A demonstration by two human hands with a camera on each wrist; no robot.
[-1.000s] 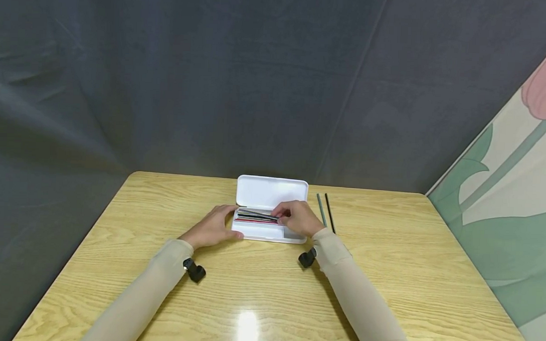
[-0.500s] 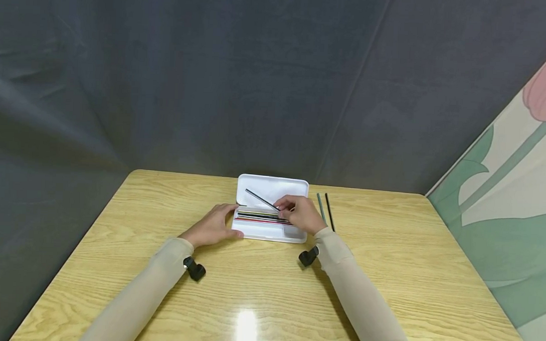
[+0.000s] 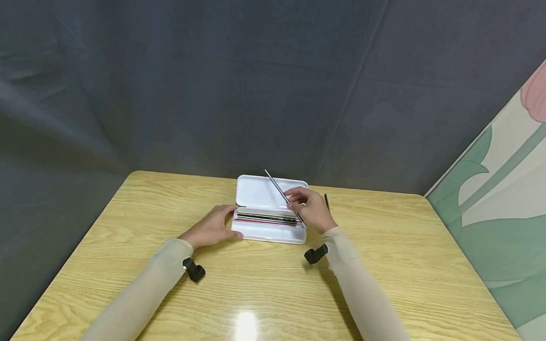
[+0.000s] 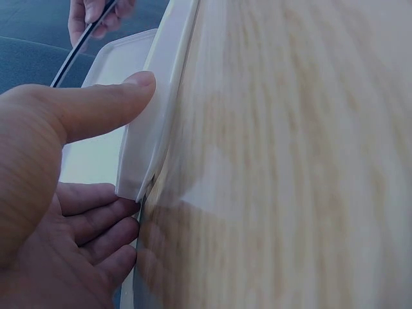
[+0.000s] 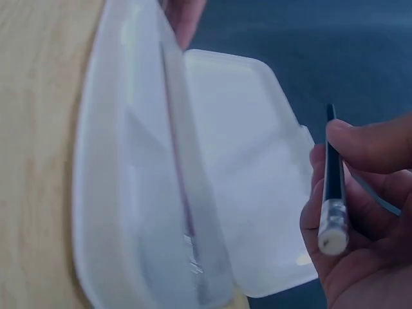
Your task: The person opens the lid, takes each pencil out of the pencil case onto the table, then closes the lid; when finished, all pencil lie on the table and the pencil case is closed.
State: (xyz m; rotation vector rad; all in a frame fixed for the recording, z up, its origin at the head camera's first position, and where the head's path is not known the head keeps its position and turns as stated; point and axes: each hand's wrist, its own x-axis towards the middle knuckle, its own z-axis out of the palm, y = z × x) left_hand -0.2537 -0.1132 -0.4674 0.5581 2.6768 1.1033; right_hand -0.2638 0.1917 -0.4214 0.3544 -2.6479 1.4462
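Note:
An open white pencil case (image 3: 257,232) lies near the table's far edge, its lid (image 3: 251,190) tipped back. Several pencils (image 3: 262,218) lie side by side in its back compartment; the front compartment is bare. My left hand (image 3: 213,225) holds the case's left end, thumb on the front side (image 4: 151,122) and fingers at the back corner. Above the case's right part, my right hand (image 3: 313,210) pinches a dark pencil (image 3: 274,183) between thumb and fingers. In the right wrist view, the held pencil (image 5: 333,183) points its white eraser (image 5: 333,243) toward the camera.
A black pencil (image 3: 327,201) lies on the wooden table (image 3: 388,245) right of the case, partly covered by my right hand. A dark curtain (image 3: 276,90) hangs behind the table's far edge. Flower-patterned fabric (image 3: 515,219) borders the right side.
My right hand has raised the dark pencil out of the case, tilting it steeper and shifting slightly right. It now hides the blue-green pencil on the table. The left hand has stayed put.

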